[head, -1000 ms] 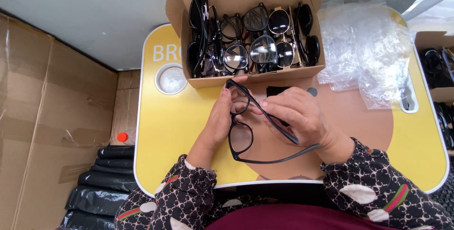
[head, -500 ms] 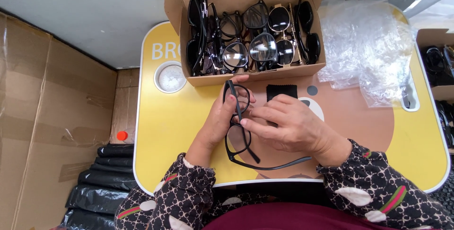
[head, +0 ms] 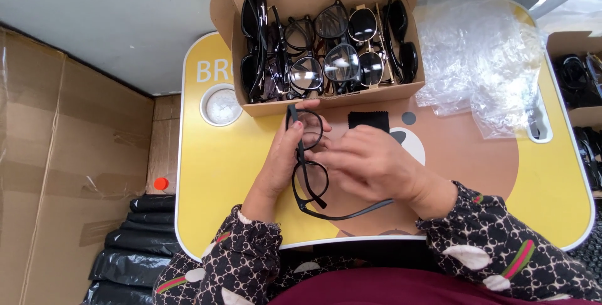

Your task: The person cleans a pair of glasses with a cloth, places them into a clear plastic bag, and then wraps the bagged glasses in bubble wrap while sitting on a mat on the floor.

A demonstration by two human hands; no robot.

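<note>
Black-framed glasses (head: 308, 167) with round clear lenses, held upright over the yellow lap table (head: 213, 173), just in front of the cardboard box (head: 326, 98) of eyewear. Left hand (head: 282, 161) pinching the frame's edge; right hand (head: 370, 164) fingers closed on the frame, one temple trailing out below.

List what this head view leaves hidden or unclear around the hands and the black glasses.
1. Head view: the right hand covers part of the black glasses, so its grip cannot be seen.
2. The cardboard box front wall hides the lower parts of the glasses packed inside.
3. The second box is cut off by the right edge.
4. The left hand palm faces away; only its back shows.
5. The clear plastic bags overlap; their count is unclear.
</note>
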